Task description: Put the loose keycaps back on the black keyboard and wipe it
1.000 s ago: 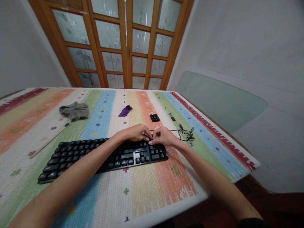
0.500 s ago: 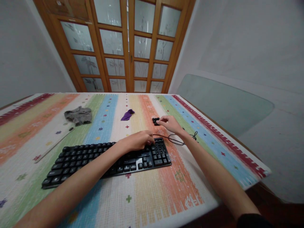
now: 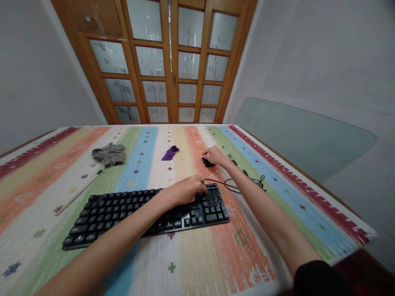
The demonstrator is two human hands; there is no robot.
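A black computer keyboard lies across the striped tablecloth, with part of its right half showing a dark base with gaps in the keys. My left hand rests over its upper right area, fingers curled and pressed together; whatever they grip is hidden. Beyond the keyboard, my right hand is closed over a small cluster of loose black keycaps. Its fingers are pinched at the cluster's edge, and I cannot make out what is between them.
A black cable lies coiled right of the keyboard, partly under my right forearm. Farther back are a purple cloth and a grey cloth. A thin pale stick with a dark end lies at left.
My right hand has shifted from beside the keycap cluster to over it, covering more of it. My left hand stays at the same part of the keyboard. The view has tilted slightly.
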